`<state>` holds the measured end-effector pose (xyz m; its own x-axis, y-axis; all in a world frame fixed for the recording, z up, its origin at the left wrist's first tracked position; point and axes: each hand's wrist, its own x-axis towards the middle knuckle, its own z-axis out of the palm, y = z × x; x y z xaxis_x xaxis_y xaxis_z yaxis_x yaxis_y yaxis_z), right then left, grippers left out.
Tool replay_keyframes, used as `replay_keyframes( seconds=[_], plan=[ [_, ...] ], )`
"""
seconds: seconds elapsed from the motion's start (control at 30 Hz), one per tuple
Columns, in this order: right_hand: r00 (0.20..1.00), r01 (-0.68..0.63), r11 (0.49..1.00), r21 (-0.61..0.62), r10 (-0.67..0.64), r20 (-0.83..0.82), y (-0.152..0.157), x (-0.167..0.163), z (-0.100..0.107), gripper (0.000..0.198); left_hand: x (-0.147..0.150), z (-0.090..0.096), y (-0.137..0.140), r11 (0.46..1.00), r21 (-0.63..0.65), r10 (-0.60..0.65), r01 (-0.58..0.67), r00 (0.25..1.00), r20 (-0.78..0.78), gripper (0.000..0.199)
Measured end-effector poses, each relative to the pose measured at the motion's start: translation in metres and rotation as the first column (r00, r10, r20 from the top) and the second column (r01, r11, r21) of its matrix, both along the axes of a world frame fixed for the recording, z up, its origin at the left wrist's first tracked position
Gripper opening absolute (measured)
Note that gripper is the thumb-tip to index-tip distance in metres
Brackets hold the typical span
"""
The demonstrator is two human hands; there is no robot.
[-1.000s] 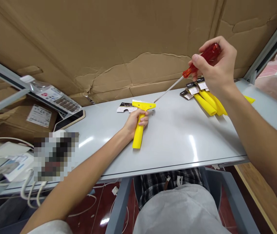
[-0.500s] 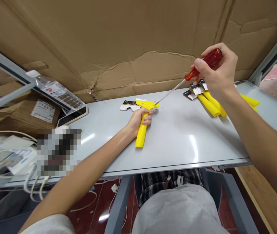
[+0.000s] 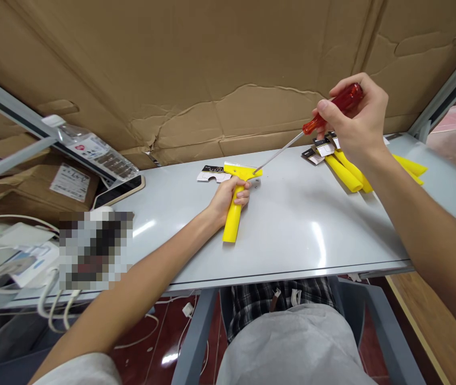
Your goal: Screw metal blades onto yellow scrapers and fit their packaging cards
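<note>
My left hand [image 3: 230,198] is wrapped round the handle of a yellow T-shaped scraper [image 3: 232,223], holding it on the grey table. In my right hand [image 3: 358,115] is a screwdriver [image 3: 311,124] with a red see-through handle. Its metal shaft slants down to the left, and the tip touches the right side of the scraper's head. Whether it sits in a screw is too small to tell. A black and white card [image 3: 211,174] lies behind my left hand. A small grey metal piece [image 3: 255,183] rests just right of the scraper.
More yellow scrapers [image 3: 344,171] with black and white tags lie at the right, partly behind my right arm. A phone [image 3: 119,191] and a plastic bottle [image 3: 95,149] are at the left, near white cables [image 3: 45,299]. Cardboard [image 3: 219,64] stands along the table's back edge.
My right hand and the screwdriver handle have shifted very slightly left and down. The tip stays at the scraper's head, and my left hand keeps its hold.
</note>
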<state>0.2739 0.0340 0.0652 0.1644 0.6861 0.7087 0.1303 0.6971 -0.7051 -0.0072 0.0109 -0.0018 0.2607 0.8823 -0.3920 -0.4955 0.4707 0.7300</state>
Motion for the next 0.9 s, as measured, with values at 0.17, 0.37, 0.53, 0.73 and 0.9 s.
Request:
replay_keyframes(
  seconds=[0.17, 0.37, 0.53, 0.73, 0.9],
  plan=[
    [0.999, 0.03, 0.994, -0.109, -0.026, 0.033, -0.009, 0.0, 0.004, 0.054, -0.002, 0.0, 0.001, 1.0, -0.024, -0.016, 0.017, 0.999, 0.03, 0.021],
    [1.0, 0.021, 0.994, -0.11, -0.019, 0.017, -0.004, 0.002, 0.001, 0.06, -0.005, -0.003, 0.005, 0.998, -0.056, -0.026, 0.031, 0.996, 0.086, 0.023],
    [1.0, -0.011, 0.997, -0.081, 0.011, -0.008, -0.001, 0.004, -0.003, 0.053, -0.005, -0.003, 0.005, 0.998, -0.05, -0.028, 0.032, 0.996, 0.09, 0.024],
    [1.0, 0.011, 0.999, -0.038, -0.012, -0.029, 0.0, 0.002, -0.003, 0.055, -0.003, -0.008, 0.004, 0.998, 0.047, -0.04, 0.04, 0.999, 0.0, 0.021],
    [0.998, 0.009, 1.0, -0.008, -0.008, 0.058, -0.016, -0.005, 0.004, 0.042, 0.0, -0.011, 0.005, 0.993, 0.117, -0.018, 0.025, 0.998, -0.062, 0.022]
  ],
)
